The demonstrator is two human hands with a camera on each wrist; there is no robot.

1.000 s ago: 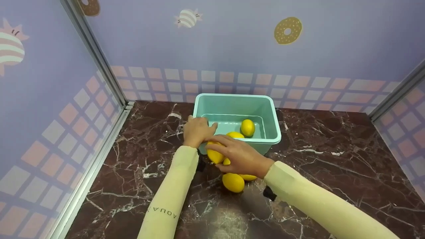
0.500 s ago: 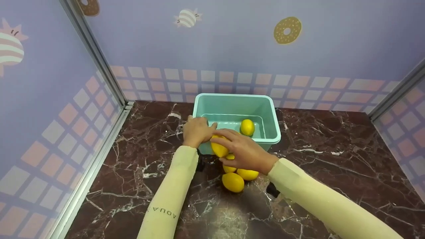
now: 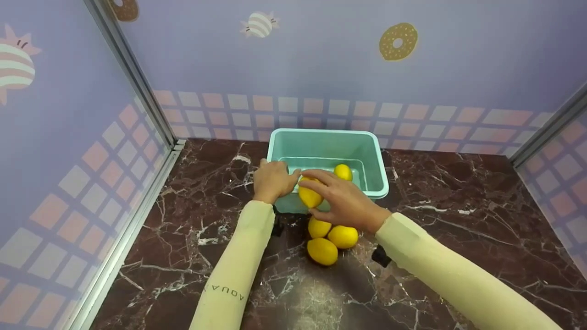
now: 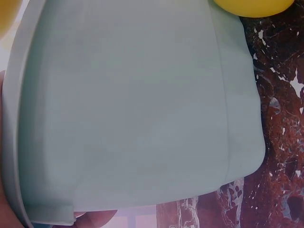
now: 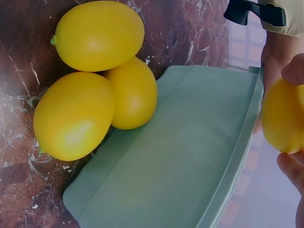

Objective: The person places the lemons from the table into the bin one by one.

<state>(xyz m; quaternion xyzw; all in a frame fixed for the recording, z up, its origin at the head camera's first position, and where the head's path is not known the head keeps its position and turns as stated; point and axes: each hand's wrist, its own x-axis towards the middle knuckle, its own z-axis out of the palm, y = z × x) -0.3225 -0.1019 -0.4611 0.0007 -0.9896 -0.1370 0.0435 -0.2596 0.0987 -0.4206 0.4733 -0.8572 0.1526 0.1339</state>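
My right hand (image 3: pixel 346 201) holds a yellow lemon (image 3: pixel 310 192) between thumb and fingers at the front rim of a mint-green plastic bin (image 3: pixel 328 133). The right wrist view shows that held lemon (image 5: pixel 285 116) at its right edge, above rim level. My left hand (image 3: pixel 274 181) grips the bin at its front left corner, with fingertips (image 4: pixel 97 218) showing past the wall in the left wrist view. Inside the bin lies another lemon (image 3: pixel 343 172), partly covered by my right hand. Three more lemons sit clustered on the tabletop before the bin, the nearest lemon (image 3: pixel 322 251) among them.
The dark red marble-patterned tabletop (image 3: pixel 220 275) spreads around the bin. A purple wall (image 3: pixel 321 55) with printed sweets and checks stands close behind it. Metal-framed side panels bound the left and right.
My right hand has lifted the lemon up and to the right, from in front of the bin to its front rim. The left hand stays on the corner.
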